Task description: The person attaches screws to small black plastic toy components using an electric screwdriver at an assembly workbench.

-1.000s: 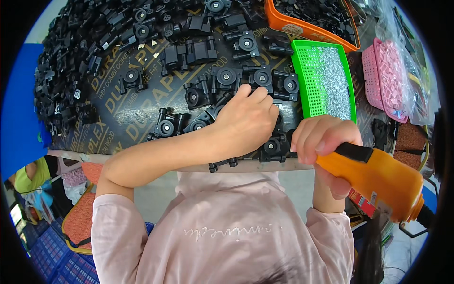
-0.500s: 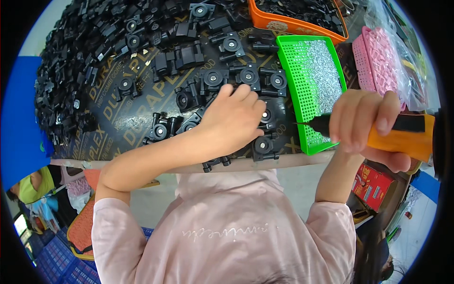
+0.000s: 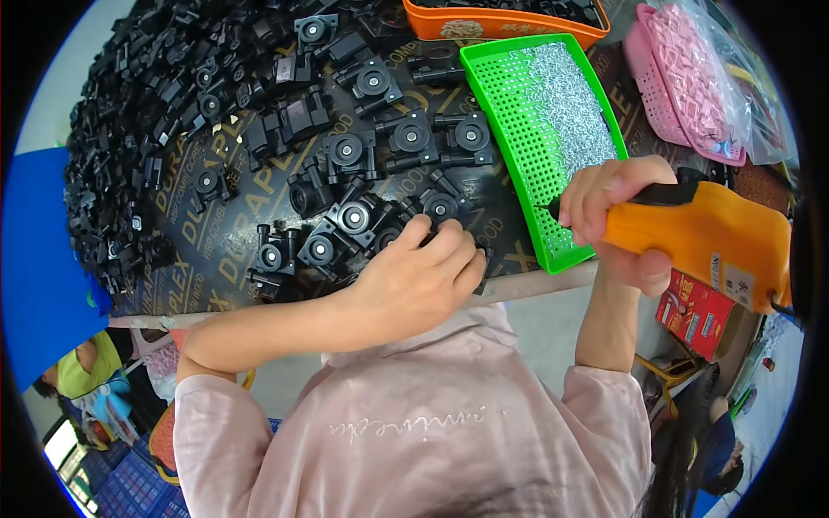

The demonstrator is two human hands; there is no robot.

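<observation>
My right hand (image 3: 615,207) grips an orange and black electric screwdriver (image 3: 704,237) held level. Its thin bit points left, over the near part of a perforated green tray (image 3: 508,108). Small silver screws (image 3: 574,104) cover the tray's far right portion. At the table's front edge, my left hand (image 3: 421,281) is closed, fingers curled down among black plastic parts; whatever they hold is hidden beneath. Just beyond those fingers sits a black assembly with a round centre (image 3: 440,205). Several similar assemblies, such as this one (image 3: 348,151), lie left of the tray.
A large heap of black parts (image 3: 121,173) spreads over the table's left and back. An orange bin (image 3: 509,26) with black pieces stands behind the tray. To the right is a pink basket (image 3: 648,86) of pink pieces. A red box (image 3: 695,315) sits below right; other people are at both sides.
My left hand has drawn back toward the table's front edge, uncovering more assemblies. My right hand and the screwdriver have shifted slightly left. The whole view has also moved a little.
</observation>
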